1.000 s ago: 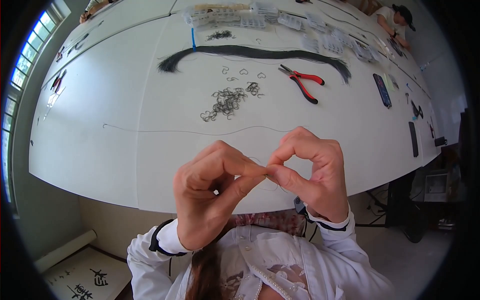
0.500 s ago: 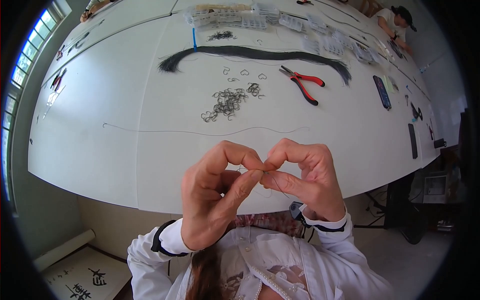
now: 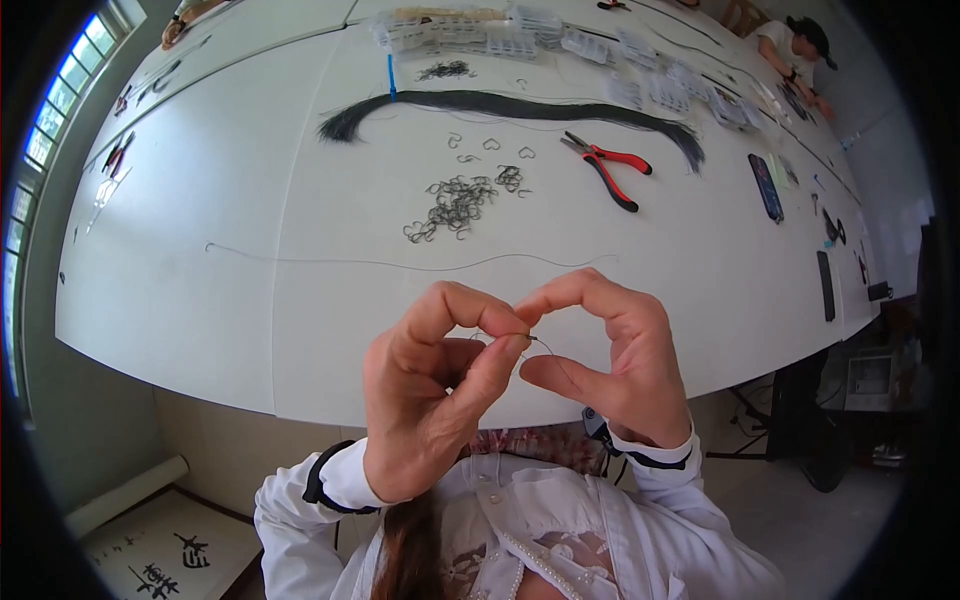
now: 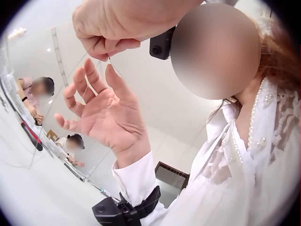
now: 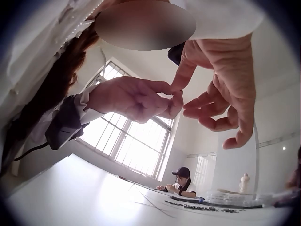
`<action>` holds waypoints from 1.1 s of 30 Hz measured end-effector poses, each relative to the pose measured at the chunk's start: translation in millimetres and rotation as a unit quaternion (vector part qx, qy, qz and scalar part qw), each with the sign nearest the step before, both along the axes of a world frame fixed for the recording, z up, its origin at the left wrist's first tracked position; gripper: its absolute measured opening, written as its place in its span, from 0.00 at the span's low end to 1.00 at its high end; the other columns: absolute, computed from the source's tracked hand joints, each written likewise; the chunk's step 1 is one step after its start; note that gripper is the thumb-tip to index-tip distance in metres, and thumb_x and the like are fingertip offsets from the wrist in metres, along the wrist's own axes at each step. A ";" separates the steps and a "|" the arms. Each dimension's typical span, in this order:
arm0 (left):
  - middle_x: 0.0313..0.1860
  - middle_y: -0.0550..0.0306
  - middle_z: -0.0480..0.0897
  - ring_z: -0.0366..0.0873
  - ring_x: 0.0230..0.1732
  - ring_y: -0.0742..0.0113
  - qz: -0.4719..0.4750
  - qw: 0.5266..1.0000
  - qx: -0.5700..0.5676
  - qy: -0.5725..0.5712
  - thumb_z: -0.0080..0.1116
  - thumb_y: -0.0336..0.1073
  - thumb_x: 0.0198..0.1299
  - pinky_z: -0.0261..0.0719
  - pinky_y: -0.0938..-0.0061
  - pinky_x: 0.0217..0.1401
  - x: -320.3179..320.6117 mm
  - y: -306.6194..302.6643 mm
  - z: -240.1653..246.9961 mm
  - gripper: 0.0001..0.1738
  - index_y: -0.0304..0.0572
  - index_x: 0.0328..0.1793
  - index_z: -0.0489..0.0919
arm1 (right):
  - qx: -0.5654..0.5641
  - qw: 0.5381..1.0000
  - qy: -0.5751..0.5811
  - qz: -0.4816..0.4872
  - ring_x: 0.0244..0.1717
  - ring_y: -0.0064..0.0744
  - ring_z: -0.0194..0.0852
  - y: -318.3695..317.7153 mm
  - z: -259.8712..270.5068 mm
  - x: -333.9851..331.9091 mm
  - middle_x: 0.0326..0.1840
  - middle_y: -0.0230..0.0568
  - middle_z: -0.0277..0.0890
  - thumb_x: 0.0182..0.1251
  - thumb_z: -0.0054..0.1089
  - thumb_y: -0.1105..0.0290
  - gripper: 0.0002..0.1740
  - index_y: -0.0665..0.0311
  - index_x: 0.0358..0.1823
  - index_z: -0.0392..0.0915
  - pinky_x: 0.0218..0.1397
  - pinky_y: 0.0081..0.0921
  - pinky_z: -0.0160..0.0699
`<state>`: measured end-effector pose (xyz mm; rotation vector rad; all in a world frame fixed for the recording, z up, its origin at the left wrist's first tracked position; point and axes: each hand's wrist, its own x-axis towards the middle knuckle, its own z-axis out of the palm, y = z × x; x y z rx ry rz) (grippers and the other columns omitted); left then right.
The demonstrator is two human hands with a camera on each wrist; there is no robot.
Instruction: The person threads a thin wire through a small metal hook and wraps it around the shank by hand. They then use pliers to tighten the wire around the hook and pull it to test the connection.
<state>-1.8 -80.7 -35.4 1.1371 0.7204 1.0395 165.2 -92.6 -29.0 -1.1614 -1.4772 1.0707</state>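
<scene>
In the head view my left hand pinches a thin dark line between thumb and index finger, with a small dark piece at the fingertips. Beside it my right hand has its thumb and index finger spread apart, the index tip close to the left fingertips; whether they touch cannot be told. The left wrist view shows the right hand with loosely bent fingers, below the left hand. A loop of the line curves beside the left fingers.
Beyond the hands lie a long thin line, a pile of dark hooks, red-handled pliers and a dark fibre bundle. Clear plastic boxes stand farther back. A phone lies at right; a person sits at the far right.
My right thumb and index finger have parted from their pinch on the line. The left hand keeps its pinch; both hands shifted slightly left early on, then the left stayed nearly still.
</scene>
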 end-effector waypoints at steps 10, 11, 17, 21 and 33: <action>0.34 0.62 0.76 0.66 0.22 0.87 0.049 0.997 0.052 0.044 0.52 0.19 0.60 0.61 0.89 0.21 -1.2 -1.4 0.5 0.04 0.33 0.39 0.72 | 0.246 0.935 -0.213 -0.145 0.36 0.37 0.64 -9.5 8.2 -10.4 0.32 0.33 0.77 0.35 0.68 0.76 0.13 0.61 0.29 0.82 0.39 0.29 0.68; 0.34 0.62 0.76 0.67 0.22 0.87 0.044 0.996 0.065 0.045 0.52 0.19 0.60 0.62 0.89 0.21 -2.0 -1.4 -0.2 0.04 0.33 0.39 0.72 | 0.246 0.935 -0.212 -0.144 0.36 0.37 0.64 -8.6 6.3 -11.3 0.32 0.33 0.77 0.35 0.68 0.76 0.13 0.61 0.29 0.82 0.39 0.29 0.68; 0.35 0.61 0.76 0.66 0.21 0.87 0.056 0.995 0.075 0.039 0.53 0.19 0.59 0.62 0.89 0.22 -0.8 -3.5 -1.6 0.04 0.33 0.38 0.73 | 0.252 0.932 -0.203 -0.161 0.36 0.37 0.66 -8.2 0.2 -14.2 0.27 0.30 0.77 0.35 0.67 0.79 0.11 0.60 0.25 0.82 0.38 0.28 0.68; 0.35 0.60 0.77 0.65 0.21 0.88 0.056 0.993 0.098 0.047 0.54 0.18 0.58 0.62 0.89 0.22 -1.7 -4.6 -2.4 0.04 0.33 0.38 0.73 | 0.250 0.932 -0.202 -0.169 0.36 0.37 0.67 -9.7 0.1 -15.3 0.28 0.30 0.77 0.34 0.67 0.78 0.11 0.59 0.25 0.82 0.37 0.27 0.68; 0.37 0.55 0.74 0.69 0.33 0.78 0.052 0.993 0.083 0.062 0.51 0.15 0.55 0.69 0.82 0.35 -0.9 -8.3 3.6 0.07 0.32 0.36 0.73 | 0.259 0.925 -0.209 -0.184 0.36 0.36 0.66 -10.5 0.4 -15.9 0.26 0.28 0.76 0.31 0.66 0.78 0.11 0.58 0.22 0.80 0.37 0.27 0.68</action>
